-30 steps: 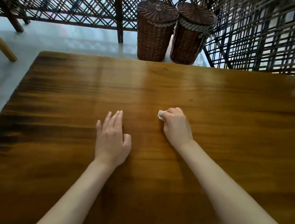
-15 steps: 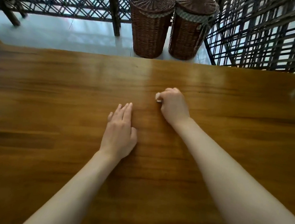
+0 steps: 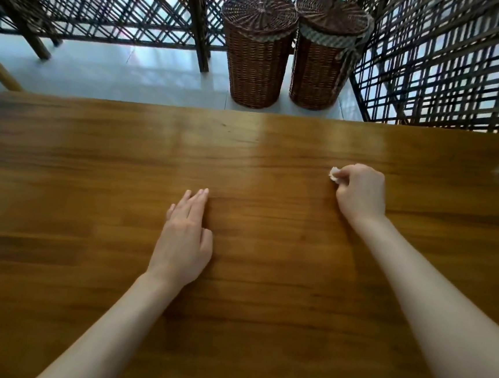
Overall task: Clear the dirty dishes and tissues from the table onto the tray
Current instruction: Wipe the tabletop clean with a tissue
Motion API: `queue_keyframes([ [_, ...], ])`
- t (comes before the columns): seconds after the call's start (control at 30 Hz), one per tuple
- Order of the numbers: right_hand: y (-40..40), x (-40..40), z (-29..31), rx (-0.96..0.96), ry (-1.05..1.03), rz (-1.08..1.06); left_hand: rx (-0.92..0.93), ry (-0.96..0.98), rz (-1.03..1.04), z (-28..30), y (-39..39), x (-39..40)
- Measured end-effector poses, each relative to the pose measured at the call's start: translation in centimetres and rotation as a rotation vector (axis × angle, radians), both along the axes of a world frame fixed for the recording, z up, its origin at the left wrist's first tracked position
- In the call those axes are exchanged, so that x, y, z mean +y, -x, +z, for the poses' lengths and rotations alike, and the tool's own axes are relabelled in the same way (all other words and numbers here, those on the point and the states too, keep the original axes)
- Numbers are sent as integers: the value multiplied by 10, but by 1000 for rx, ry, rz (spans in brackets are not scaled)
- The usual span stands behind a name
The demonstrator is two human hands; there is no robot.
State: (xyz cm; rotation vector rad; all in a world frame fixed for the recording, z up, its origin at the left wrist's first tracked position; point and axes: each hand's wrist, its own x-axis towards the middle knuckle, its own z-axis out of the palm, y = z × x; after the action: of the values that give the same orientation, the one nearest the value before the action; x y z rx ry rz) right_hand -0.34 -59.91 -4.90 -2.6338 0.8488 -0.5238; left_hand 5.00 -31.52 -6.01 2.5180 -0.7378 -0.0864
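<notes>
Tissue [image 3: 334, 174]: small white wad pinched in curled right hand [image 3: 359, 192], far right on table [image 3: 94, 151] | left hand [image 3: 185, 237]: flat, fingers straight | advice: keep pinch firm; tray unseen.

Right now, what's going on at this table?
A person leans over a wooden table. The right hand grips a small crumpled white tissue against the tabletop, towards the right side. The left hand rests flat on the wood, fingers straight, holding nothing. No dishes or tray are in view. Two lidded wicker baskets stand on the floor beyond the far edge.
</notes>
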Motion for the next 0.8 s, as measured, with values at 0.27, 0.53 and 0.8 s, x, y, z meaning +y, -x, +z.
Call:
queue_keyframes([
  [0.27,-34,49,4,-140,-46,131,-134,-66,120,-1,-66,-10],
  [0.53,-91,109,-5,-61,-59,315,-82,-75,108,-10,-98,-33],
  [0.8,-62,26,7,93,-15,26,-52,-82,64,-10,-99,-29],
])
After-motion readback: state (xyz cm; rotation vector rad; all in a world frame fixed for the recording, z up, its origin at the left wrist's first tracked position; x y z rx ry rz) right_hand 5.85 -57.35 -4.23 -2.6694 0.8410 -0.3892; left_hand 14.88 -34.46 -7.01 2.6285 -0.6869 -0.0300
